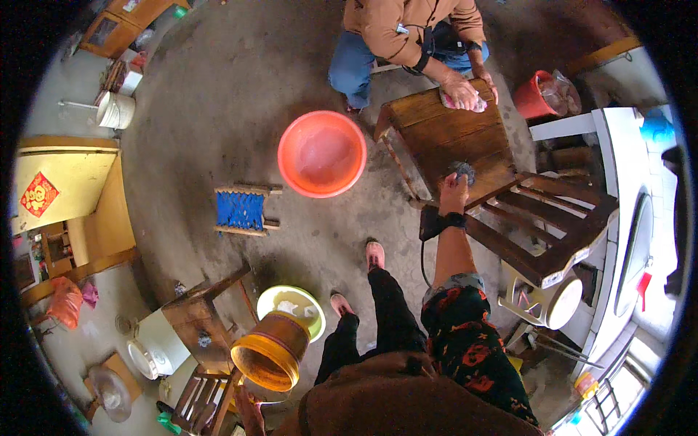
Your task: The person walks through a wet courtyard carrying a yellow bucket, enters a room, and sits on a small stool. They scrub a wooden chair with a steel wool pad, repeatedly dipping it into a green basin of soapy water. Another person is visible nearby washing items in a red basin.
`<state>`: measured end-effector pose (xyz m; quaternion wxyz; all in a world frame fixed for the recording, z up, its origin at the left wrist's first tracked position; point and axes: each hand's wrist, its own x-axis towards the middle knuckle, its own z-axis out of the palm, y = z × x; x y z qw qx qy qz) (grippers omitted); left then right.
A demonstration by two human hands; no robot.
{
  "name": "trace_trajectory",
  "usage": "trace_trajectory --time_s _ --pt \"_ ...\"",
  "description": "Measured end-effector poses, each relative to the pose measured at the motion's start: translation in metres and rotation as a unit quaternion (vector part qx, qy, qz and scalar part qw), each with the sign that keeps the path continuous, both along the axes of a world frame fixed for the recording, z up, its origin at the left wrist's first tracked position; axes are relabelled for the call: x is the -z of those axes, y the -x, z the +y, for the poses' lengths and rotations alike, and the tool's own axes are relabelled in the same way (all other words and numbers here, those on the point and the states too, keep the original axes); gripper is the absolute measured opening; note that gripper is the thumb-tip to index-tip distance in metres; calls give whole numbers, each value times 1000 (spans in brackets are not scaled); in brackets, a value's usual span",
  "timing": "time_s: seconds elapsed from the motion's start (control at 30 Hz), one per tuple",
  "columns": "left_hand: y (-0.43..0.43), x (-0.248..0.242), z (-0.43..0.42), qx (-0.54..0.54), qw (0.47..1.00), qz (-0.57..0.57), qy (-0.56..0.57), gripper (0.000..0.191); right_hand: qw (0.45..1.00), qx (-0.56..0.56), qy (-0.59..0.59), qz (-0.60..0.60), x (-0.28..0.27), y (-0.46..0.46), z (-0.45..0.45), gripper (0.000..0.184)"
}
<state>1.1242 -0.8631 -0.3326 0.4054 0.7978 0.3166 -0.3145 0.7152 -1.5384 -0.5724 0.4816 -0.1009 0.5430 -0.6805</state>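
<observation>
My right hand point(453, 194) presses a dark grey scouring pad point(464, 171) onto the seat point(436, 131) of a brown wooden chair. The chair's slatted back point(537, 220) rises on the right side. My left hand point(250, 409) is low at the left, partly cut off and blurred. It is beside a yellow-brown bucket point(272, 349) and its thin handle; whether it grips the handle cannot be told. At the seat's far end, another person's hand point(461, 92) holds a pink and white cloth point(479, 104) against the wood.
An orange-red basin point(322, 154) with cloudy liquid stands on the concrete floor. Left of it is a low blue-webbed stool point(240, 210). A green basin point(316, 298) is behind the bucket. A second wooden chair point(196, 332) stands lower left, a red bucket point(534, 95) upper right.
</observation>
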Motion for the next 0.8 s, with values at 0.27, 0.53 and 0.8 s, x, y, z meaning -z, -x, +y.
trace_trajectory --time_s 0.27,0.53,0.8 --pt "-2 -31 -103 145 977 -36 150 27 959 -267 -61 -76 -8 -83 55 13" --pt "-56 -21 -159 190 957 -73 208 29 554 -830 -53 36 -134 -326 103 38" --pt "-156 -10 -213 197 914 -145 325 42 265 -946 159 98 -206 -510 138 43"
